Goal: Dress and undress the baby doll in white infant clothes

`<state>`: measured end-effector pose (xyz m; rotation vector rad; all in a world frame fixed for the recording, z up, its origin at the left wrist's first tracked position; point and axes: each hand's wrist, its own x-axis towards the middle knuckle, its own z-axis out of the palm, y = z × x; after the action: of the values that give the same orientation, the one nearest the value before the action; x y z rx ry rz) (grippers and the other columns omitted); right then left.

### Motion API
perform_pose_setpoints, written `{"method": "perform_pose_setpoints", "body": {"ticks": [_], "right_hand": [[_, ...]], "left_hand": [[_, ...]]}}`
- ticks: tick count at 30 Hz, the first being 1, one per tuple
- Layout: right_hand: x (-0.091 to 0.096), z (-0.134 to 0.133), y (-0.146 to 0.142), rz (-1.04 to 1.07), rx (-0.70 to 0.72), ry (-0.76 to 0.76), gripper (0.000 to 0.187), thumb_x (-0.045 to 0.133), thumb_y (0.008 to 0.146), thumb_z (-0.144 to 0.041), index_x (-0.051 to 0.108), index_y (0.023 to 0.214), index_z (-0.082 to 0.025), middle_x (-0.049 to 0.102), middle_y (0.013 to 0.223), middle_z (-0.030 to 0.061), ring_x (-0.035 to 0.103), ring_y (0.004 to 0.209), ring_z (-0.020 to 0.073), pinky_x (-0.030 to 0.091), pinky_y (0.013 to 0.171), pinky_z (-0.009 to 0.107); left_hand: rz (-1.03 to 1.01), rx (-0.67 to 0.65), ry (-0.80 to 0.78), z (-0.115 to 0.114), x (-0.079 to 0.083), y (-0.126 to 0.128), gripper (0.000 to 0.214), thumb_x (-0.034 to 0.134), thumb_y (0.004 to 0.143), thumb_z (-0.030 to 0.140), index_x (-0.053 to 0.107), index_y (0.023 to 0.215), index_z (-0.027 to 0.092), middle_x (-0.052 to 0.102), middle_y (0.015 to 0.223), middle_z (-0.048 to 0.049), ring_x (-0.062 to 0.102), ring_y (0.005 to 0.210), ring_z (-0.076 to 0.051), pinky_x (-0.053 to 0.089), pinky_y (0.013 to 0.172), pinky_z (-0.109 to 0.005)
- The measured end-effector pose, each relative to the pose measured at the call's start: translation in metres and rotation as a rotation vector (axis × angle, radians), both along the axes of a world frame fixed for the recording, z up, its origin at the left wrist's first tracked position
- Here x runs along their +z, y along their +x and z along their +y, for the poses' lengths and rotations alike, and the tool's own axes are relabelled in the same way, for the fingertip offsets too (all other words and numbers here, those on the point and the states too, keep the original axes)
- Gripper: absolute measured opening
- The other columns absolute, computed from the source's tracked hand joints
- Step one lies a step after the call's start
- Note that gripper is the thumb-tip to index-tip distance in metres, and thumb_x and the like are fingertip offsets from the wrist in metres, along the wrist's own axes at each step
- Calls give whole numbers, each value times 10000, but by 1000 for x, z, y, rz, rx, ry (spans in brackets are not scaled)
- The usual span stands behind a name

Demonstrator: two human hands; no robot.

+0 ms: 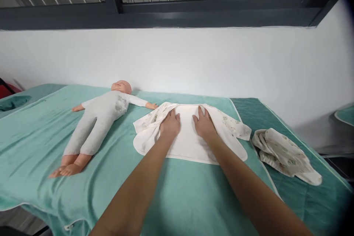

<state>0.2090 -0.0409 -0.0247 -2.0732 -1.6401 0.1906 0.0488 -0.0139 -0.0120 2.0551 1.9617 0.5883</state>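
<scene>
A white baby shirt [188, 143] with a small print on its sleeves lies opened out on the green cover, its inside facing up. My left hand [170, 122] rests on the left front panel near the neckline, fingers stretched out. On the right panel lies my right hand [204, 121], its fingers spread apart. Both palms face down on the cloth, and neither hand grips it. Left of the shirt a baby doll [102, 118] in a white bodysuit lies on its back, one hand close to the shirt's left sleeve.
A crumpled printed baby garment [287, 155] lies to the right on a darker green cover [246, 108]. The light green cover [116, 191] spreads under the doll and shirt. Behind stands a white wall [177, 62] below a dark window frame [193, 14].
</scene>
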Motion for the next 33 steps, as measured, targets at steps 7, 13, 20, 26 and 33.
{"method": "perform_pose_setpoints", "body": {"ticks": [7, 13, 20, 26, 33], "right_hand": [[-6, 5, 5, 41, 6, -96, 632, 268, 1005, -440, 250, 1553, -126, 229, 1599, 161, 297, 1445, 324, 272, 1175, 444], [-7, 6, 3, 20, 26, -107, 615, 260, 1013, -404, 285, 1532, -76, 284, 1575, 190, 311, 1438, 319, 263, 1175, 438], [-11, 2, -2, -29, 24, -152, 632, 243, 1018, -399, 229, 1549, -56, 258, 1586, 201, 246, 1468, 328, 198, 1195, 453], [-10, -13, -5, -72, 36, -176, 655, 239, 1015, -445, 221, 1559, -79, 238, 1597, 193, 216, 1476, 346, 168, 1202, 456], [-7, -33, -9, -138, 51, -176, 655, 234, 1014, -453, 236, 1557, -84, 235, 1590, 222, 235, 1465, 372, 173, 1191, 485]], "left_hand": [[15, 3, -56, -2, 0, 0, 599, 201, 970, 510, 364, 1485, 250, 397, 1550, -126, 334, 1442, -356, 344, 1138, -548], [42, -8, -73, -1, -1, 1, 605, 211, 977, 490, 393, 1474, 198, 432, 1521, -160, 344, 1440, -336, 328, 1154, -511], [54, -21, -90, -10, -2, 0, 611, 195, 983, 457, 402, 1466, 145, 439, 1514, -167, 373, 1424, -329, 335, 1154, -485], [86, -39, -56, -24, -9, -3, 614, 199, 984, 456, 389, 1469, 131, 441, 1518, -152, 380, 1422, -290, 301, 1181, -446], [117, -61, -24, -47, -11, -10, 652, 181, 980, 461, 296, 1526, 122, 349, 1582, -118, 306, 1463, -280, 247, 1213, -432]]}}
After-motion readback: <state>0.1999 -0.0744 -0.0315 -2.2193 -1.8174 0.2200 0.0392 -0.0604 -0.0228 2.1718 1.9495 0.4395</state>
